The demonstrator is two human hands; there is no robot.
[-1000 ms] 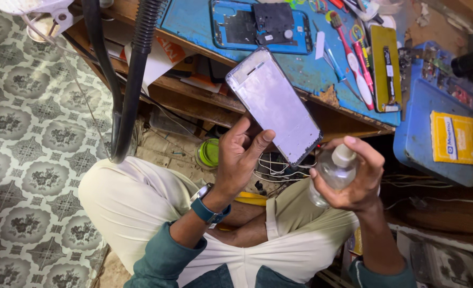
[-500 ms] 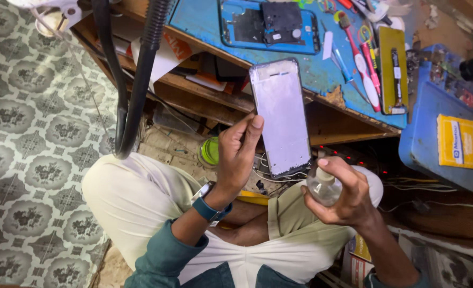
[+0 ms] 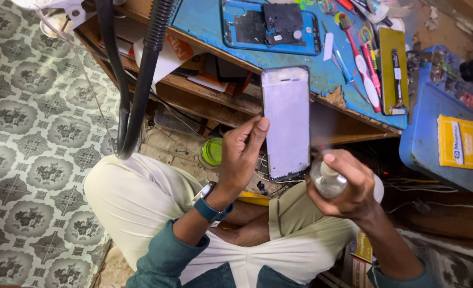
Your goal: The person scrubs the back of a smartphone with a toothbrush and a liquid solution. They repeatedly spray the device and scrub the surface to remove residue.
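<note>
Left hand (image 3: 242,154) gripping upright phone screen panel (image 3: 285,122) by its left edge, above lap and in front of blue workbench (image 3: 204,21); right hand (image 3: 348,184) closed around small clear spray bottle (image 3: 327,178), just beside panel's lower right corner.

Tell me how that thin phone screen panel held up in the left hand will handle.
The screen panel looks thin and flat, so probably light and stiff, yet fragile if flexed. The left hand pinches only its edge, and the glossy face suggests it could slip. The right hand holds a small clear bottle beside it; any wetting would make it slicker.
</note>
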